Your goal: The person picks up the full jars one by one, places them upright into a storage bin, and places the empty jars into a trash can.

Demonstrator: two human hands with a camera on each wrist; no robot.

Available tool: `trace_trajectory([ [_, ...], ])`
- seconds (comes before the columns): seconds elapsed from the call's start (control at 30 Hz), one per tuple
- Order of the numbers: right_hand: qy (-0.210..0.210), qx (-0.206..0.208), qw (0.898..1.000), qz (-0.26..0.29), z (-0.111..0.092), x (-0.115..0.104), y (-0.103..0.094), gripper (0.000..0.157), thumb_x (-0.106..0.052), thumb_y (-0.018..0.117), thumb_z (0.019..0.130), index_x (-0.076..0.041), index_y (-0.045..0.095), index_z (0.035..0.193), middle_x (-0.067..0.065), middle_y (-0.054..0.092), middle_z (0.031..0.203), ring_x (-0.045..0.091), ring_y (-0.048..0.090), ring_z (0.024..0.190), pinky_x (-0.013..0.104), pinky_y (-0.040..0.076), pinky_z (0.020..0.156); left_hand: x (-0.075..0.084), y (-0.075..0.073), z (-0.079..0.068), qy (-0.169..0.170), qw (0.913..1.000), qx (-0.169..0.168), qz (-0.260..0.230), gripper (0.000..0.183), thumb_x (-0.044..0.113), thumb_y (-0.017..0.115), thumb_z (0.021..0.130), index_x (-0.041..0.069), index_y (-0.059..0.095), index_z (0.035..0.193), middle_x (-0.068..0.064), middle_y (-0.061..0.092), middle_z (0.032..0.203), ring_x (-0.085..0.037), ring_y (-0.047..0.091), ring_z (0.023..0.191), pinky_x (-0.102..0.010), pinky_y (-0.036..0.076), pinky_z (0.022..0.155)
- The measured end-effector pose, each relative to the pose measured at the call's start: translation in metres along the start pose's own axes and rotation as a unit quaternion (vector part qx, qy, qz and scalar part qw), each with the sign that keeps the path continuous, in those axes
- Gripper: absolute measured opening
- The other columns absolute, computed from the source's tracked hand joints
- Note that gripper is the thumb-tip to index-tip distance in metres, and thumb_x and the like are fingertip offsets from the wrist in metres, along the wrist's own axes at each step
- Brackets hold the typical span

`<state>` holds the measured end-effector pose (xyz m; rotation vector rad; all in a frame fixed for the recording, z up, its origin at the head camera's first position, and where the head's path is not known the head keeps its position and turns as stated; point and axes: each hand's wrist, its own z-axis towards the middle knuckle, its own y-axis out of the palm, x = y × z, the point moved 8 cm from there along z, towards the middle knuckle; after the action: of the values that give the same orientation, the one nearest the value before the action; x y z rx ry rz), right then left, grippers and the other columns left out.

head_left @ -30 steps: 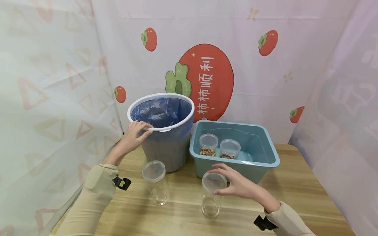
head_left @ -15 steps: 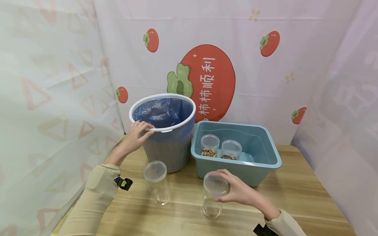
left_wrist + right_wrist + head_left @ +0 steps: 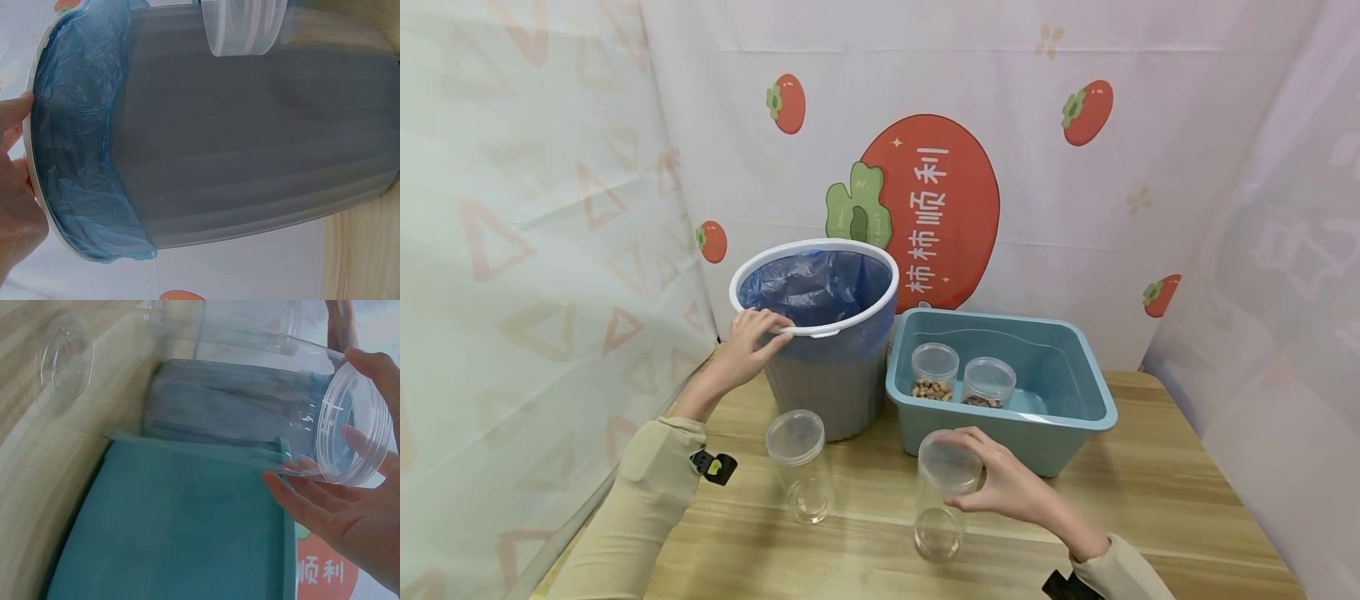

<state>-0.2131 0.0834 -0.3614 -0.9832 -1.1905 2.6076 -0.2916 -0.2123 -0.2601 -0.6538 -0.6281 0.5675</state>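
My right hand [image 3: 1011, 483] grips a tall clear plastic jar [image 3: 937, 529] near its lidded top, thumb on one side and fingers on the other. In the right wrist view the same jar [image 3: 219, 406] slants across, with nothing visible inside. Whether its base touches the table cannot be told. At the left, my left hand [image 3: 741, 354] pinches the white rim of a grey trash can [image 3: 827, 392] lined with a blue bag [image 3: 75, 125]. A second tall clear jar [image 3: 801, 467] stands upright before the can, apart from both hands.
Right of the can, a teal plastic tub [image 3: 1000, 437] holds two short clear jars, one with nuts [image 3: 932, 389] and one with darker contents [image 3: 982, 401]. All stand on a wooden table [image 3: 1120, 500]. A printed white curtain [image 3: 1060, 225] closes off the back and sides.
My right hand's fingers have closed around the top of the right-hand jar, where they were spread wider before. My left hand keeps its place on the trash can's rim.
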Motion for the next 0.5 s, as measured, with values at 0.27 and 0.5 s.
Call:
trace_trajectory([
  [0.27,-0.016,0.032,0.999,-0.021,0.009,-0.008,-0.022,0.065,-0.023,0.077,0.066,-0.013,0.049,0.123,0.002,0.05,0.117,0.016,0.052,0.095,0.031,0.046,0.071,-0.001,0.0,0.002,0.006,1.0,0.004,0.0,0.01,0.008,0.057,0.084,0.002,0.059,0.091,-0.012,0.056,0.086,-0.027,0.039,0.086,-0.051,0.02,0.083],
  [0.5,-0.035,0.078,0.995,-0.042,0.017,-0.014,-0.044,0.073,-0.014,0.082,0.055,-0.006,0.049,0.12,0.008,0.053,0.115,0.022,0.051,0.095,0.032,0.046,0.07,0.0,-0.001,0.001,0.0,1.0,-0.002,0.002,0.01,0.008,0.057,0.084,0.002,0.059,0.092,-0.012,0.056,0.088,-0.028,0.04,0.087,-0.052,0.019,0.083],
])
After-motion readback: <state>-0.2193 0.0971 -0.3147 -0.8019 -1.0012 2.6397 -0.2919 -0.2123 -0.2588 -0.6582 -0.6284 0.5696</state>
